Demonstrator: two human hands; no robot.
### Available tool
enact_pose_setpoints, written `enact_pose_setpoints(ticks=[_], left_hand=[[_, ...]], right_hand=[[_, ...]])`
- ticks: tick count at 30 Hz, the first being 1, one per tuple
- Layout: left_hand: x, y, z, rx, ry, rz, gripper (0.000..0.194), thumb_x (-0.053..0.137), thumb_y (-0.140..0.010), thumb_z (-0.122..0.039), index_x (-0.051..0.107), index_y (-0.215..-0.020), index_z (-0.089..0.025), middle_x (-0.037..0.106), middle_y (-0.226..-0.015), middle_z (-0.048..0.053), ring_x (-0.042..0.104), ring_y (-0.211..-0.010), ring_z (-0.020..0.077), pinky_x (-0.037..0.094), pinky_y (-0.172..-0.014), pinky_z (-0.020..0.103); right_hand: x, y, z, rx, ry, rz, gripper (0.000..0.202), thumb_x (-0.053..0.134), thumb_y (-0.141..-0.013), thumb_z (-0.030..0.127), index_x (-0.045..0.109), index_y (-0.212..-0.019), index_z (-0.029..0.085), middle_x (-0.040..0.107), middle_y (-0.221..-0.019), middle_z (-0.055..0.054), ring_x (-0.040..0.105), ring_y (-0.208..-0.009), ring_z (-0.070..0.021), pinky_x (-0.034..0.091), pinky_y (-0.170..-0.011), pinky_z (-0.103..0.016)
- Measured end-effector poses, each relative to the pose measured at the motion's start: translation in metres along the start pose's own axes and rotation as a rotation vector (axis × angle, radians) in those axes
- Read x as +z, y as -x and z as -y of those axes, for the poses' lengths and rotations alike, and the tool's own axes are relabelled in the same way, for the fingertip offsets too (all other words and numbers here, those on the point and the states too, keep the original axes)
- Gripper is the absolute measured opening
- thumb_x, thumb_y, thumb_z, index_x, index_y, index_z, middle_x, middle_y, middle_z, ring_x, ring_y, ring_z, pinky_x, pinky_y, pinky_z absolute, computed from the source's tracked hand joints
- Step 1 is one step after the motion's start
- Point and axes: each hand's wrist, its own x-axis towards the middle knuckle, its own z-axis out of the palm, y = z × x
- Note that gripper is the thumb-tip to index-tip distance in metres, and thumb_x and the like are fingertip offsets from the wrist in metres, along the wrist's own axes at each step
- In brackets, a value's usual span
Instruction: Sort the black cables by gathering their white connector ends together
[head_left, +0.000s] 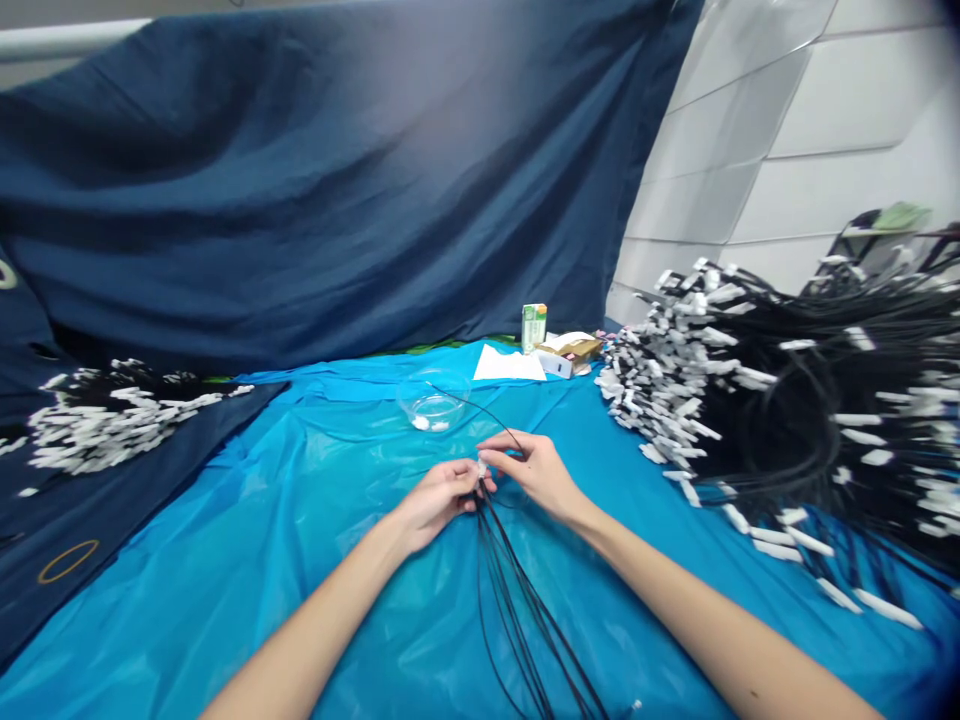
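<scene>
Black wires (535, 598) ran from the lower frame up to a small white connector (482, 468), long axis pointing away from the wearer. Left hand (439, 500) had the connector pinched, from its left. Right hand (538, 474) was just as near, fingertips at its upper right, bent inward (can't tell if they gripped it or a wire). Clear bowl (405, 408) sat beyond, slightly left.

Left hand (448, 495) curled, right hand (531, 468) pinching
</scene>
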Motion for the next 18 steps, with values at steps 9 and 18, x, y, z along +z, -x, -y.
enact_pose_setpoints(ticks=[9, 18], left_hand=[[-0.003, 0.001, -0.003, 0.001, 0.013, 0.025, 0.04, 0.066, -0.064, -0.035, 0.048, -0.084, -0.005, 0.048, -0.081, 0.006, 0.044, -0.062, 0.0036, 0.032, -0.054, 0.014], [0.002, 0.0, -0.005, -0.024, 0.06, -0.052, 0.043, 0.07, -0.059, -0.032, 0.047, -0.085, -0.006, 0.047, -0.079, 0.004, 0.044, -0.061, 0.0035, 0.031, -0.053, 0.014]], right_hand=[[0.001, 0.002, 0.004, -0.001, -0.048, 0.028, 0.023, 0.06, -0.071, 0.032, 0.065, -0.083, 0.014, 0.059, -0.087, -0.006, 0.055, -0.08, -0.0146, 0.044, -0.064, -0.022], [-0.024, -0.009, 0.026, 0.249, -0.595, -0.447, 0.053, 0.057, -0.069, 0.05, 0.05, -0.106, 0.013, 0.042, -0.068, 0.001, 0.028, -0.041, -0.0004, 0.016, -0.034, -0.014]])
